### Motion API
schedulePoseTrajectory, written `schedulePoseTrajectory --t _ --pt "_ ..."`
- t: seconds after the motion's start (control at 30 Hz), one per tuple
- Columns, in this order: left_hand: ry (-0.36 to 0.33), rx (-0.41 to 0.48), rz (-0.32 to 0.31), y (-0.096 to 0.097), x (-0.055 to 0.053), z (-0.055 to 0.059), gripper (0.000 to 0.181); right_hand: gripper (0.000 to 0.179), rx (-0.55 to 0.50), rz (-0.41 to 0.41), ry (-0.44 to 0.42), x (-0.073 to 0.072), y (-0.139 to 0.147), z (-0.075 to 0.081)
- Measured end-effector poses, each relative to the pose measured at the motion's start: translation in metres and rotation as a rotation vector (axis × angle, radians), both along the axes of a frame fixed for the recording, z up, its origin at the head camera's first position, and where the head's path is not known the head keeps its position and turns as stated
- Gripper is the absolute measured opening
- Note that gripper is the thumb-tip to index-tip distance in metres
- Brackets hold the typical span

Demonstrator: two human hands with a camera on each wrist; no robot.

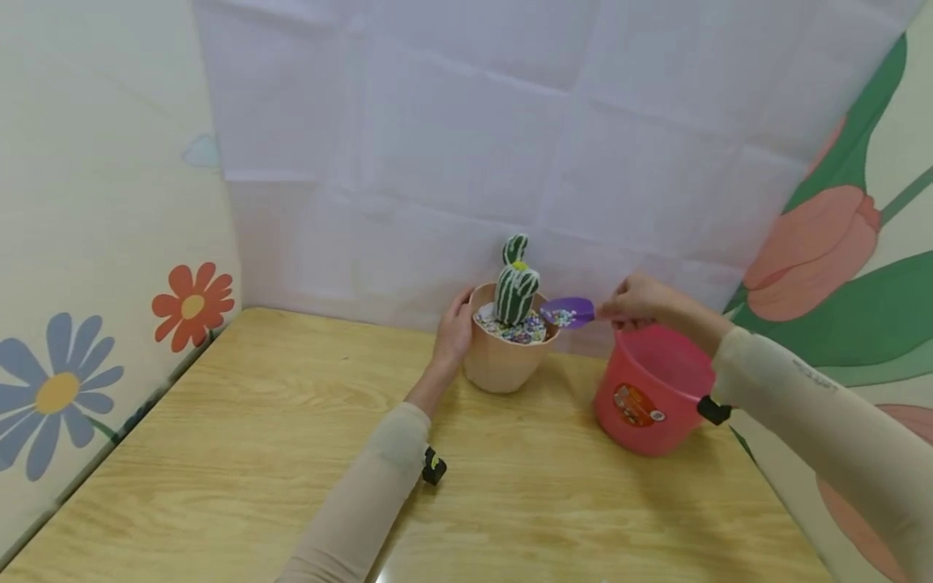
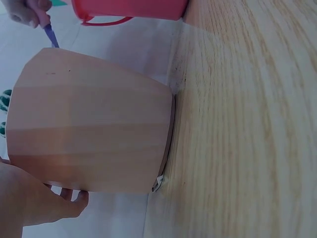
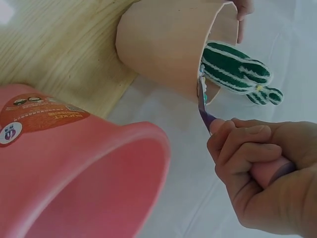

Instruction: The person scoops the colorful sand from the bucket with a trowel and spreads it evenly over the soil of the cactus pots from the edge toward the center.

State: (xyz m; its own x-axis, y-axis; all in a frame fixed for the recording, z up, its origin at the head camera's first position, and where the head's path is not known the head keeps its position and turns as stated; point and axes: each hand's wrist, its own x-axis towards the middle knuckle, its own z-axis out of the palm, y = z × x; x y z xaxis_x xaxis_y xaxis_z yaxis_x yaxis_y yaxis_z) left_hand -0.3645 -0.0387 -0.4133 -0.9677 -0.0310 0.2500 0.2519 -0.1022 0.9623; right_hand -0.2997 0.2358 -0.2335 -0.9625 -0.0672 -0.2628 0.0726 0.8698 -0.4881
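A peach flowerpot [image 1: 503,364] stands upright at the back of the table, holding a green-and-white artificial cactus [image 1: 514,295] set among multicoloured pebbles [image 1: 528,330]. My left hand [image 1: 455,330] holds the pot's left side near the rim, its fingers partly hidden behind the pot in the left wrist view. With my right hand [image 3: 262,168] I grip the pink handle of a small trowel [image 1: 576,312]. Its purple blade carries some pebbles and overlaps the pot's right rim. Just below my right hand is a pink bucket [image 1: 627,380]; its bottom inside is hidden.
The wooden table [image 1: 240,445] runs back to a white cloth [image 1: 408,162] hanging behind the pot and bucket. Flower-painted walls [image 1: 95,243] stand on both sides. The bucket has a red label [image 1: 636,405] on its front.
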Motion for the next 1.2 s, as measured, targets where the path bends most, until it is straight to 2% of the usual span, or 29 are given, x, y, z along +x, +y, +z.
schedulePoseTrajectory --t 0.23,0.4,0.53,0.7,0.9,1.07,1.2 --pt "0.024 0.009 0.007 0.003 -0.005 0.000 0.049 0.026 0.022 0.017 0.002 0.004 -0.001 0.005" --pt "0.034 0.004 0.005 0.006 -0.007 0.000 0.049 0.027 0.090 0.034 0.033 0.010 -0.006 0.007" --pt "0.027 0.000 -0.008 0.012 -0.006 0.001 0.049 0.028 0.137 0.061 0.081 0.020 -0.011 0.009" --pt "0.023 0.007 -0.023 0.018 -0.005 0.005 0.049 0.034 0.143 0.090 0.135 0.031 -0.021 0.010" --pt "0.017 0.014 -0.033 0.022 -0.003 0.004 0.049 0.035 0.163 0.084 0.208 0.041 -0.025 0.003" --pt "0.024 0.009 -0.048 0.016 -0.001 0.003 0.049 0.034 0.193 0.058 0.305 0.052 -0.026 -0.002" --pt "0.026 0.000 -0.029 -0.004 -0.003 0.003 0.049 0.032 0.205 0.074 0.375 0.056 -0.032 0.000"
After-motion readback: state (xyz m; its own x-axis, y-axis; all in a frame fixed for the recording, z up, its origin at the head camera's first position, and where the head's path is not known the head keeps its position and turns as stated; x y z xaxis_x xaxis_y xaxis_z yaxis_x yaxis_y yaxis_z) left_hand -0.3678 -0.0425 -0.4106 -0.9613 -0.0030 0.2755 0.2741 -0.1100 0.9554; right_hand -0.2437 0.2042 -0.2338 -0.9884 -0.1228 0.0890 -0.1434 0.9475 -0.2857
